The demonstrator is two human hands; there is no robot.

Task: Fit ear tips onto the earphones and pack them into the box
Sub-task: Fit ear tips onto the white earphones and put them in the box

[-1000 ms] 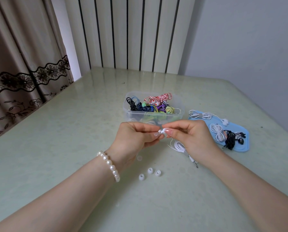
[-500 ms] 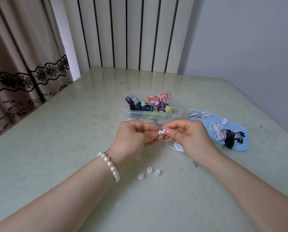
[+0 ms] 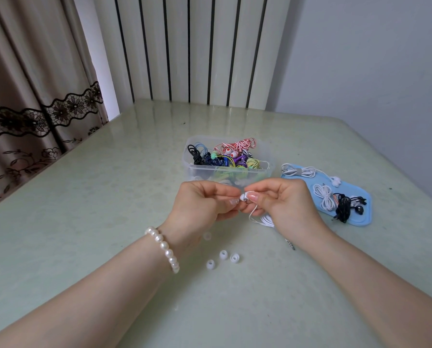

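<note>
Pale green table [image 3: 84,209], blue lid [image 3: 365,217], white ear tips [image 3: 223,254]

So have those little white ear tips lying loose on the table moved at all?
No. The three ear tips keep the same spot on the table, just below the left hand.

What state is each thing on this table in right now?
Left hand: pinching at the earbud's tip.
Right hand: pinching the white earbud.
Clear box: open, full of coiled earphones.
Blue lid: flat, carrying bundled earphones.
Loose ear tips: lying unfitted on the table.
</note>
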